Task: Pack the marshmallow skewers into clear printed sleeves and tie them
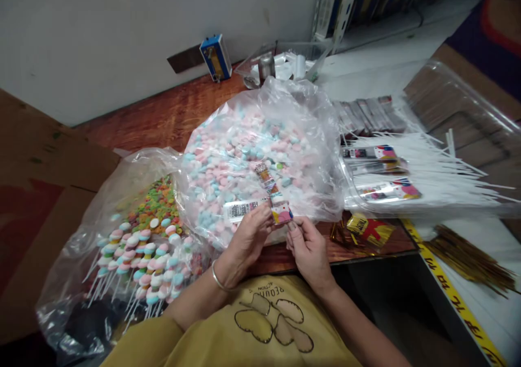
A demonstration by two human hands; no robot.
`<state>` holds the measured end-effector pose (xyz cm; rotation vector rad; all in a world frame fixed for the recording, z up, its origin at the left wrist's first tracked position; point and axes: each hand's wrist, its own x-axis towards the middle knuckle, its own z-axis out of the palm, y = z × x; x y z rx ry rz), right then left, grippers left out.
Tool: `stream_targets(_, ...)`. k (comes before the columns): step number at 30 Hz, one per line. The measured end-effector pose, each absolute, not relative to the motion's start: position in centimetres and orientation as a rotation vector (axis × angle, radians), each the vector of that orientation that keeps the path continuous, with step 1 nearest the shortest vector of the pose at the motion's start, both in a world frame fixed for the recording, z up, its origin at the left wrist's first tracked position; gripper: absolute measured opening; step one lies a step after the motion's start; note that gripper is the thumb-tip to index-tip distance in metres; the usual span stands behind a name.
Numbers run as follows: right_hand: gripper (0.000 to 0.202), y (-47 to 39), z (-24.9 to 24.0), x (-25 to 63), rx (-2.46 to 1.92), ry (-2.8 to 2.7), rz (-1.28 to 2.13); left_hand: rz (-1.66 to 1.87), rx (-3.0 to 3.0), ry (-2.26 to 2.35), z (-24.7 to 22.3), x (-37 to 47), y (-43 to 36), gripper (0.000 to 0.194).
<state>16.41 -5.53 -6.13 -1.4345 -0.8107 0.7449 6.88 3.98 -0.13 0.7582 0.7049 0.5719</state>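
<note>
In front of my body, my left hand (250, 238) pinches a small printed plastic packaging bag (281, 213) by its left part. My right hand (309, 247) closes thumb and fingers on the bag's right end. Beneath and beyond it lies a large clear plastic bag of pink, blue and white marshmallows (248, 150), with a printed wrapper (266, 181) on top. To the left, marshmallow skewers (152, 258) on white sticks lie in another clear bag, beside small coloured candy rings (157, 198).
A clear tub (350, 190) at right holds many white sticks (439, 166) and printed bags (391, 190). Gold twist ties (472, 258) lie at the right, near a yellow packet (370, 229). Cardboard box (40, 193) stands left. A blue box (215, 57) stands behind. Another person's sleeve (488, 46) shows at upper right.
</note>
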Motion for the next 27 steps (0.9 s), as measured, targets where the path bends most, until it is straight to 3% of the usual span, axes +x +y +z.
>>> stream_targets(7, 0.021, -7.5, -6.0, 17.4, -1.419, -0.885, 0.771, 0.798, 0.646, 0.821, -1.5, 9.4, 1.7, 0.039)
stream_targets(11, 0.03, -8.3, -5.4, 17.9, -1.55, -0.935, 0.483, 0.907, 0.633, 0.846, -2.7, 10.8, -0.3, 0.035)
stream_targets(15, 0.023, -8.5, -4.5, 18.5, -1.61, -0.926, 0.335, 0.949, 0.783, 0.855, -3.2, 10.9, -1.8, 0.03)
stream_targets(18, 0.03, -8.9, -4.0, 18.7, -1.275, -0.752, 0.841, 0.847, 0.831, 0.766, -3.2, 10.0, -1.9, 0.034)
stream_targets(22, 0.036, -10.1, -4.5, 17.8, -0.641, -0.399, 1.619, 0.403, 0.89, 0.553, -3.3, 7.5, -0.3, 0.05)
stream_targets(25, 0.046, -10.6, -5.4, 16.0, -0.4, -0.361, 1.976, 0.18, 1.058, 0.434, -3.7, 5.4, 0.5, 0.043)
stream_targets(27, 0.051, -10.7, -5.5, 15.1, -0.372, -0.404, 2.074, 0.227, 1.127, 0.415, -3.9, 4.2, 0.2, 0.04)
